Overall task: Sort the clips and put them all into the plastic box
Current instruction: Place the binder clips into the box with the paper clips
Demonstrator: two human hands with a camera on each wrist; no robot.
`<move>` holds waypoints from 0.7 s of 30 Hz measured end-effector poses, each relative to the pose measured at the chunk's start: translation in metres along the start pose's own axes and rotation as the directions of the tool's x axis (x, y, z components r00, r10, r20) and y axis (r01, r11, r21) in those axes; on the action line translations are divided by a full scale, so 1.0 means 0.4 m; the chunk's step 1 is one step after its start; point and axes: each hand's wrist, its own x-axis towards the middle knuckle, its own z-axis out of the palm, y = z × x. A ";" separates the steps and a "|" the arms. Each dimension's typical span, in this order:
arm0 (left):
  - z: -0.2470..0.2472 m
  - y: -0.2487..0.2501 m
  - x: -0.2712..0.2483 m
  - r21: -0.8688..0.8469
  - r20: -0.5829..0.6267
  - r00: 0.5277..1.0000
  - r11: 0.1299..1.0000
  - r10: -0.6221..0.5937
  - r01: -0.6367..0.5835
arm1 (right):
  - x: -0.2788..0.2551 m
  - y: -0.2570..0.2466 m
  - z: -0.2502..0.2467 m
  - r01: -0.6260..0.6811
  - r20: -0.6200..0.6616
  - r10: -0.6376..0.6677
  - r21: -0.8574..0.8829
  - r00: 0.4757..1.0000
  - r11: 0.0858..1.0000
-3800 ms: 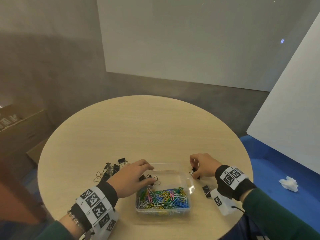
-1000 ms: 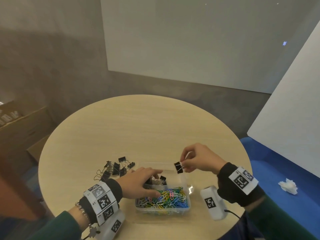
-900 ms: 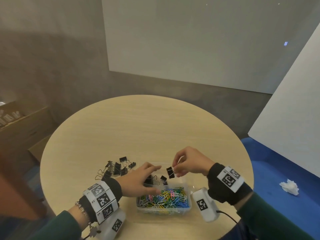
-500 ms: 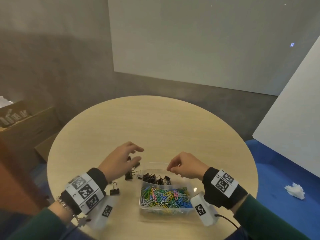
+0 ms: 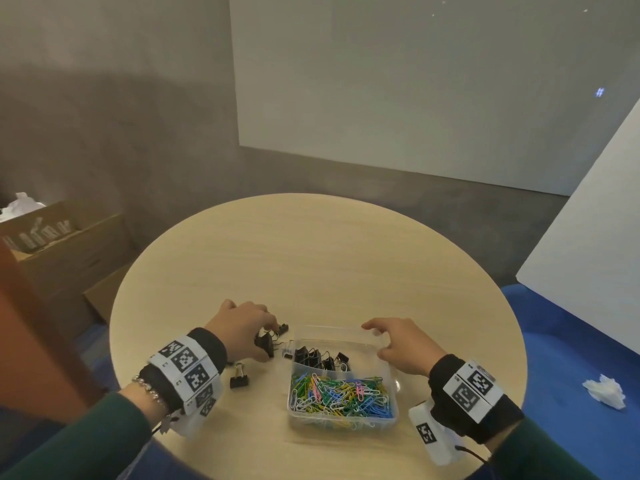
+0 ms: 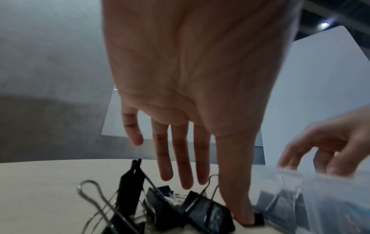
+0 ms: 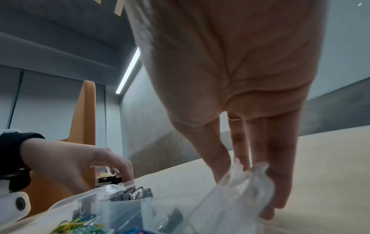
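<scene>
A clear plastic box (image 5: 388,386) sits near the table's front edge. Coloured paper clips (image 5: 341,396) fill its near compartment and black binder clips (image 5: 322,356) stand in its far one. Just left of the box lies a small heap of black binder clips (image 5: 266,342) (image 6: 164,205). My left hand (image 5: 272,336) (image 6: 216,201) hovers over that heap with straight fingers, its thumb tip pressing on one clip. My right hand (image 5: 377,341) (image 7: 244,194) rests empty with straight fingers on the box's (image 7: 230,197) far right corner.
A single black binder clip (image 5: 239,377) lies apart by my left wrist. The round wooden table (image 5: 311,258) stretches bare beyond the box. Cardboard boxes (image 5: 62,251) stand on the floor to the left, and a crumpled tissue (image 5: 604,394) lies on the blue surface at right.
My right hand let its binder clip go into the far compartment and shifted to the box's far right corner. My left hand left the box and came down over the heap beside it.
</scene>
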 end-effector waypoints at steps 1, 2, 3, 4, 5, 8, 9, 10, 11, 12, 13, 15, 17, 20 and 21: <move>0.004 0.006 0.004 0.019 -0.009 1.000 1.000 0.001 -0.001 | 0.000 0.002 0.000 0.004 -0.002 -0.004 -0.011 1.000 1.000; 0.006 0.011 0.007 0.035 -0.021 1.000 0.999 0.001 0.000 | 0.000 0.004 0.001 0.007 -0.004 -0.007 -0.018 1.000 1.000; 0.007 0.016 0.010 0.049 -0.037 0.999 0.999 0.001 0.001 | 0.000 0.005 0.002 0.010 -0.006 -0.010 -0.022 1.000 1.000; 0.007 0.020 0.013 0.060 -0.051 0.999 0.998 0.001 0.002 | 0.000 0.007 0.003 0.014 -0.009 -0.014 -0.028 1.000 0.999; 0.009 0.023 0.014 0.063 -0.059 0.998 0.998 -0.002 0.005 | 0.000 0.006 0.005 0.021 -0.013 -0.022 -0.040 1.000 0.999; 0.010 0.028 0.019 0.041 -0.091 0.996 0.999 -0.008 0.011 | 0.001 0.007 0.010 0.028 -0.031 -0.030 -0.065 0.999 0.997; 0.009 0.029 0.020 0.013 -0.114 0.993 1.000 -0.014 0.016 | 0.003 0.008 0.013 0.030 -0.037 -0.032 -0.072 0.999 0.997; 0.005 0.029 0.023 -0.023 -0.144 0.989 0.999 -0.025 0.022 | 0.005 0.009 0.016 0.028 -0.041 -0.031 -0.083 0.999 0.996; 0.000 0.028 0.025 -0.062 -0.179 0.983 0.998 -0.039 0.028 | 0.007 0.011 0.018 0.028 -0.044 -0.032 -0.095 0.999 0.995; -0.008 0.026 0.028 -0.103 -0.213 0.976 0.994 -0.051 0.030 | 0.008 0.012 0.020 0.026 -0.045 -0.031 -0.103 0.999 0.994; -0.016 0.023 0.030 -0.153 -0.247 0.967 0.988 -0.062 0.024 | 0.009 0.012 0.020 0.027 -0.045 -0.032 -0.107 0.998 0.994; -0.033 0.022 0.035 -0.281 -0.300 0.951 0.960 -0.080 -0.008 | 0.010 0.012 0.017 0.041 -0.040 -0.046 -0.112 0.998 0.993; -0.047 0.029 0.040 -0.401 -0.341 0.937 0.913 -0.070 -0.078 | 0.012 0.012 0.015 0.051 -0.036 -0.055 -0.113 0.998 0.992; -0.066 0.067 0.048 -0.512 -0.345 0.938 0.835 0.018 -0.204 | 0.011 0.015 0.017 0.052 -0.040 -0.057 -0.116 0.998 0.992; -0.070 0.081 0.053 -0.506 -0.325 0.944 0.834 0.054 -0.222 | 0.011 0.015 0.018 0.054 -0.040 -0.059 -0.118 0.997 0.992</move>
